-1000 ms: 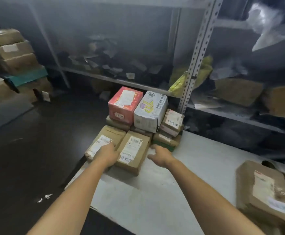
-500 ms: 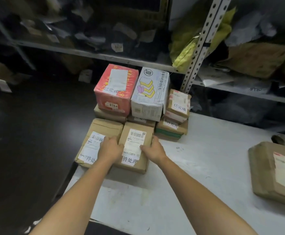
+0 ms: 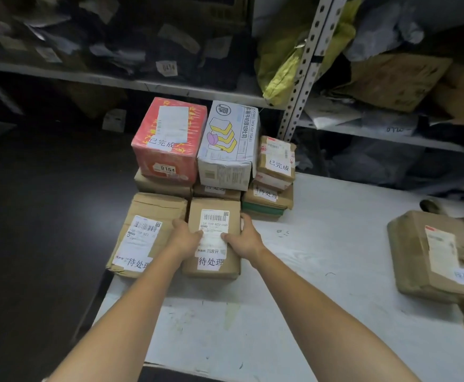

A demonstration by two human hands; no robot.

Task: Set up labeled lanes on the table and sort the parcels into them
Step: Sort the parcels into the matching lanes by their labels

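A brown cardboard parcel point(image 3: 214, 210) with a barcode label and a white handwritten tag lies near the table's left end. My left hand point(image 3: 184, 238) grips its left side and my right hand point(image 3: 246, 238) grips its right side, thumbs on the top label. Another brown tagged parcel point(image 3: 145, 232) lies touching it on the left. Behind them a red box point(image 3: 170, 139) and a white toast-print box point(image 3: 228, 144) sit on flat brown parcels. A small stack of tagged parcels point(image 3: 275, 172) stands to their right.
The white table point(image 3: 322, 244) runs to the right, where brown parcels point(image 3: 432, 255) lie at its right edge. Metal shelving point(image 3: 299, 78) full of bags and packages stands right behind the table. A dark floor drops off to the left.
Both hands moved from the parcel tops inward onto the middle brown parcel and closed on its two sides. The camera came closer and tilted down.
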